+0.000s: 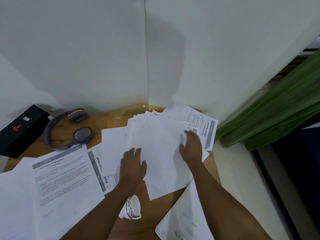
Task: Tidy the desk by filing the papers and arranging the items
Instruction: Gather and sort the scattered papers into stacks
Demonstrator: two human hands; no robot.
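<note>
At the middle of the desk [136,229], a fanned stack of papers [155,139] is being pressed flat under the left hand [133,167] and the right hand [191,148]. The fingers [132,152] of both are being held straight, clamped on nothing. Judging by this, the sheets are being gathered. They would be best squared by even inward pushes from both sides before being slid into the clear folder [121,113] just behind, with the cup [132,207] by the left forearm being avoided.

- Fanned stack of papers [155,144], blank side up, in the middle.
- Printed sheets [60,179] overlapping at left.
- Grey-and-orange headphones [69,129] beside a black box [20,130].
- Patterned cup [132,207] tipped on its side.
</note>
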